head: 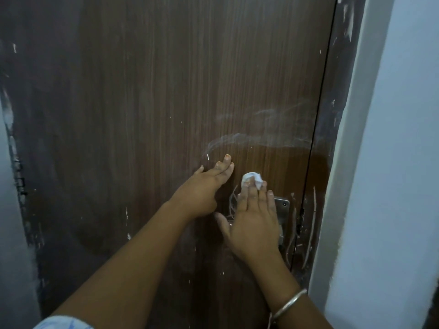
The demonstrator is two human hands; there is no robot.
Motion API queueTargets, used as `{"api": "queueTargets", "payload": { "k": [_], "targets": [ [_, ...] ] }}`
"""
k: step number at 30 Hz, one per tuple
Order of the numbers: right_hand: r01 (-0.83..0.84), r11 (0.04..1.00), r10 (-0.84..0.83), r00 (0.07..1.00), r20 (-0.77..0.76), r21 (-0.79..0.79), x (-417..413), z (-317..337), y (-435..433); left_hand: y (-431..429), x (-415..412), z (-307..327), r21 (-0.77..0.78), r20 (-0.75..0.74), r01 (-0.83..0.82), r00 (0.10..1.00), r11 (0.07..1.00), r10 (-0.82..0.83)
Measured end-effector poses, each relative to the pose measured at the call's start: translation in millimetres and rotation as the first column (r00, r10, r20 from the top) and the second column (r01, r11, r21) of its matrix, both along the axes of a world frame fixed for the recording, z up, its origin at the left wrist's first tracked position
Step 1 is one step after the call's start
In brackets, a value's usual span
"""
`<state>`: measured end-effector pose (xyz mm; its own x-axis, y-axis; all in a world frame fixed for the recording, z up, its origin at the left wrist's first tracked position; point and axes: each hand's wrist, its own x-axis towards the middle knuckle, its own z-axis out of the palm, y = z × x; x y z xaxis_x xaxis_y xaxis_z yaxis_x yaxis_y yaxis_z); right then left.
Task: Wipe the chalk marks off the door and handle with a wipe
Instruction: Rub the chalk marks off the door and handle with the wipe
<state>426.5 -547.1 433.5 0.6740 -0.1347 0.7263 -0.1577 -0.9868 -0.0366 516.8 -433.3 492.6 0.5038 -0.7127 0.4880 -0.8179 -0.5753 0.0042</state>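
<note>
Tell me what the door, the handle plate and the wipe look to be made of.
Door: probably wood-grain laminate or veneer, brown with vertical streaks and a dull sheen.
Handle plate: grey metal, likely brushed steel, with a screw head.
Wipe: white and crumpled; tissue or thin cloth, cannot tell which.

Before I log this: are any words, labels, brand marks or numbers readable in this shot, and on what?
None can be read.
The chalk marks on the door are smears and scribbled lines, not letters.
The metal handle plate shows no legible brand.
The wipe is plain white.

wipe (251, 178) on door (166, 91), above handle plate (282, 205)
</note>
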Motion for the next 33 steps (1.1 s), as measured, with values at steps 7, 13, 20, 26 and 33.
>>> {"api": "queueTargets", "payload": {
  "k": [7, 13, 20, 26, 33],
  "targets": [
    [-0.136, 0.990, 0.134, 0.989, -0.063, -0.025, 12.7, 0.4, 20.3, -1.4, 6.3, -1.7, -0.109, -0.068, 0.035, 0.997, 0.993, -0.043],
    [-0.145, 0.989, 0.145, 0.985, -0.094, 0.008, 12.2, -0.7, 24.2, -4.7, -0.8, -5.0, -0.159, -0.046, 0.023, 0.998, 0.987, -0.031],
    [-0.088, 0.996, 0.087, 0.990, -0.113, -0.004, 4.0, -4.3, 17.3, -6.8, -7.7, -5.5, -0.172, -0.071, 0.000, 0.997, 0.985, -0.013],
    [-0.127, 0.987, 0.109, 0.980, -0.166, -0.101, 2.9, -6.4, 11.5, -8.7, -10.2, -6.4, -0.153, -0.060, -0.019, 0.998, 0.988, 0.009],
    [0.069, 0.997, -0.068, 0.997, -0.024, 0.047, -12.2, -5.4, -0.8, -11.9, -16.7, -2.2, -0.052, -0.055, -0.109, 0.993, 0.993, 0.106]
  ]
}}
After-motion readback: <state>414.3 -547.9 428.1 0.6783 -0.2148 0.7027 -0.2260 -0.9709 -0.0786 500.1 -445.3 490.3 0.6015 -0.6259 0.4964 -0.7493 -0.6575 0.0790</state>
